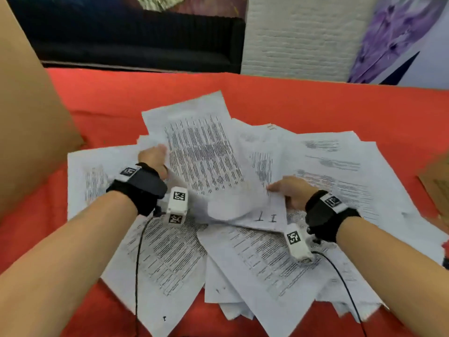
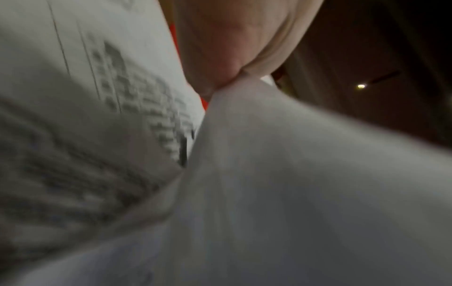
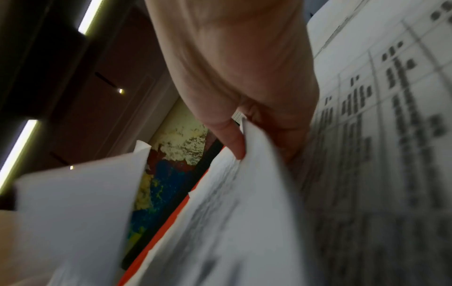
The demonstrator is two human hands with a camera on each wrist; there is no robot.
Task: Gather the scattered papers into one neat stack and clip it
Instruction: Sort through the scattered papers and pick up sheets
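Note:
Several white printed papers lie scattered and overlapping on the red table. One printed sheet is lifted and tilted above the pile. My left hand grips its left edge; in the left wrist view that hand pinches the curved sheet. My right hand holds the right edge of the sheets marked "11". In the right wrist view its thumb presses on a sheet's edge, with the fingers hidden beneath. No clip is in view.
A large cardboard box stands at the table's left edge, and a flat brown cardboard piece lies at the right edge. Bare red table shows beyond the pile. A black sofa and a white brick wall stand behind.

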